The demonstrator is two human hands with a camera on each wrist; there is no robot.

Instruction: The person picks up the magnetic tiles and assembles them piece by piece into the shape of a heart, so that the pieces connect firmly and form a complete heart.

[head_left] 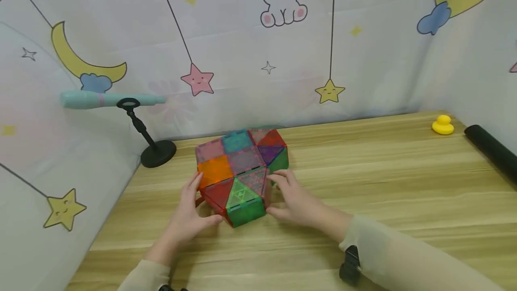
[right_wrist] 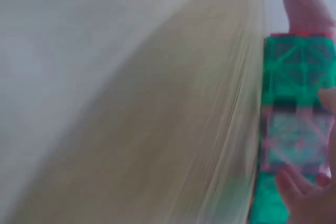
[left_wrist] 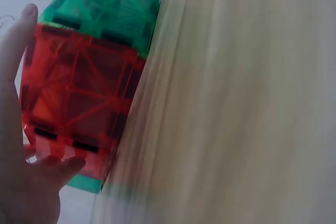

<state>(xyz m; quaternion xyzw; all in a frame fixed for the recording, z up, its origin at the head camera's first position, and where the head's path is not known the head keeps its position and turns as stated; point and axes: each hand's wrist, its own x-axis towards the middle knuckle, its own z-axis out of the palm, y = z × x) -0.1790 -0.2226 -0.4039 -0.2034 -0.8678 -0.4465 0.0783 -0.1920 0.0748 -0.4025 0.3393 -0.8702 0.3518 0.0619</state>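
Observation:
A low heart-like build of see-through magnetic tiles (head_left: 244, 154) stands on the wooden table, its top made of squares and triangles in orange, pink, blue, red, purple and green. My left hand (head_left: 186, 217) holds its left side, thumb by the front corner and fingers farther back. In the left wrist view, thumb and fingers span a red side tile (left_wrist: 79, 82) beside a green one (left_wrist: 107, 11). My right hand (head_left: 303, 203) grips the right side, thumb near the front corner, fingers at the inward notch. A pink side tile (right_wrist: 296, 140) lies between them in the right wrist view.
Behind the build hangs a white cloth (head_left: 242, 48) printed with stars, moons and a rabbit. A black stand (head_left: 157, 152) holding a mint-coloured stick (head_left: 89, 100) is at back left. A yellow rubber duck (head_left: 443, 125) and a black cylinder (head_left: 492, 152) are at far right.

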